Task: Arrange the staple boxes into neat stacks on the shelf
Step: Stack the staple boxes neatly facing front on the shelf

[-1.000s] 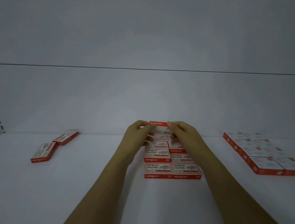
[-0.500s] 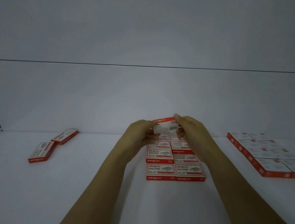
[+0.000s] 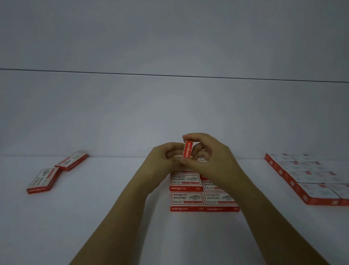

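Observation:
A small red-and-white staple box is held up on end, its red side with white lettering facing me. My right hand pinches it from top and bottom, and my left hand grips it from the left. Both hands hover over a two-column block of staple boxes lying flat on the white shelf; its far rows are hidden behind my hands.
Two loose staple boxes lie at the back left, one nearer and one against the back wall. A larger flat block of boxes fills the right side. The shelf's back wall rises just behind the hands.
The held box went from lying flat over the block's far end to lifted, then turned up on its end with the red side facing me. Both hands rose slightly.

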`<state>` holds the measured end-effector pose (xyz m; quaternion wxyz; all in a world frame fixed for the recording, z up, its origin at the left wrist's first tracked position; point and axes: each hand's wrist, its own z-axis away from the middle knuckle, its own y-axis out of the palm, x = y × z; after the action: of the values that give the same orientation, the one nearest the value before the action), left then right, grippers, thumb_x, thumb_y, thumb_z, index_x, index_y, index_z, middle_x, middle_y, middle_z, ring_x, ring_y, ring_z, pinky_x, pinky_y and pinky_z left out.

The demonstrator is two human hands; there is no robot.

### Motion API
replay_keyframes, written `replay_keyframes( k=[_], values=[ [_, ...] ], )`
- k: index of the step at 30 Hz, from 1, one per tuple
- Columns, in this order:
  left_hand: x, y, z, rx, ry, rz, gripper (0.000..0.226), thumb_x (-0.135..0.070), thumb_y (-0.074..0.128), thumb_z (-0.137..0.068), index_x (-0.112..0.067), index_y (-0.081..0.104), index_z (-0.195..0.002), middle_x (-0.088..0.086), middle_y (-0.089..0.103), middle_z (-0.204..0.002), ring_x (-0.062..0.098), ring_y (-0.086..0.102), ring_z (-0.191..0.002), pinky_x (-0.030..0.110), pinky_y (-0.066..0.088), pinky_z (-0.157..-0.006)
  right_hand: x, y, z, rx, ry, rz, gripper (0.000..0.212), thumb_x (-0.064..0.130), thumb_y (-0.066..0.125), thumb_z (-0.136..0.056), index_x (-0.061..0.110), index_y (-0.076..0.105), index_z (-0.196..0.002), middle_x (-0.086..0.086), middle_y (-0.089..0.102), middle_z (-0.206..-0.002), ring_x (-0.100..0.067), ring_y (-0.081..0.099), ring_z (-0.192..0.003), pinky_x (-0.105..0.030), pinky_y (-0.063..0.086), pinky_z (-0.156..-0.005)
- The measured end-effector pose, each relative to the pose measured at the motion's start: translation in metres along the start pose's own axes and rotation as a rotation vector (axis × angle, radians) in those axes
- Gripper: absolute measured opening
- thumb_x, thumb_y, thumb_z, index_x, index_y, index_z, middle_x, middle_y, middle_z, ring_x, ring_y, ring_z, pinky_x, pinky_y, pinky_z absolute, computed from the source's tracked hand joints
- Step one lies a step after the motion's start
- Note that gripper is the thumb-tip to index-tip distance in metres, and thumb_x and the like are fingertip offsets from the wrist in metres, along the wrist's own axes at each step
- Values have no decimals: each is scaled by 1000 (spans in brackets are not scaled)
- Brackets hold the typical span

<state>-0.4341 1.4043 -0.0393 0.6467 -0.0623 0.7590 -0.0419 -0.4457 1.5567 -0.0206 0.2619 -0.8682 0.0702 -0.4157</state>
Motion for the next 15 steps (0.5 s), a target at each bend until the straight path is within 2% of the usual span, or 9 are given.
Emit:
replay_keyframes(
  k=[2, 4, 7, 10, 12, 15],
  values=[
    [-2, -2, -1, -60, 1, -7, 42, 3, 68, -78, -10, 60, -117, 3, 69, -107, 19, 69, -91, 27, 58, -76, -1, -2, 0, -30, -12, 29, 45, 20, 73, -79, 25, 57, -120, 11, 57, -107, 0, 60, -85, -8, 50, -79],
    [-4, -5, 0, -114, 10, 5, 48, 5, 72, -74, -12, 59, -117, 2, 68, -107, 15, 68, -90, 22, 58, -72, -4, -8, -3, -54, 34, 33, 43, 17, 72, -80, 24, 56, -120, 12, 55, -109, 2, 60, -84, -5, 50, -72],
    [-9, -7, 2, -128, 42, -29, 50, 1, 76, -71, -17, 59, -115, -2, 69, -104, 13, 68, -91, 22, 57, -75, -12, -15, -2, -46, 139, 97, 45, 19, 71, -81, 23, 55, -122, 12, 55, -111, 4, 58, -83, -2, 47, -62],
    [-15, -3, 4, -122, 95, -87, 48, -2, 77, -72, -21, 60, -112, -3, 68, -103, 14, 68, -91, 21, 57, -73, -19, -15, -1, 21, 205, 186, 48, 22, 70, -81, 25, 53, -126, 7, 56, -118, -3, 58, -91, -12, 50, -70],
    [-19, 1, 5, -112, 151, -156, 45, -3, 77, -71, -23, 61, -108, -4, 68, -100, 11, 67, -87, 17, 56, -69, -20, -12, -1, 64, 216, 204, 43, 23, 70, -81, 25, 55, -122, 6, 56, -117, -3, 57, -89, -10, 45, -67],
    [-24, 10, 8, -88, 241, -295, 44, -7, 78, -70, -29, 60, -103, -14, 63, -92, 4, 64, -80, 10, 53, -67, -22, -8, -1, 90, 223, 203, 39, 23, 68, -83, 23, 56, -120, 4, 54, -116, -7, 57, -93, -9, 42, -65]
  ],
)
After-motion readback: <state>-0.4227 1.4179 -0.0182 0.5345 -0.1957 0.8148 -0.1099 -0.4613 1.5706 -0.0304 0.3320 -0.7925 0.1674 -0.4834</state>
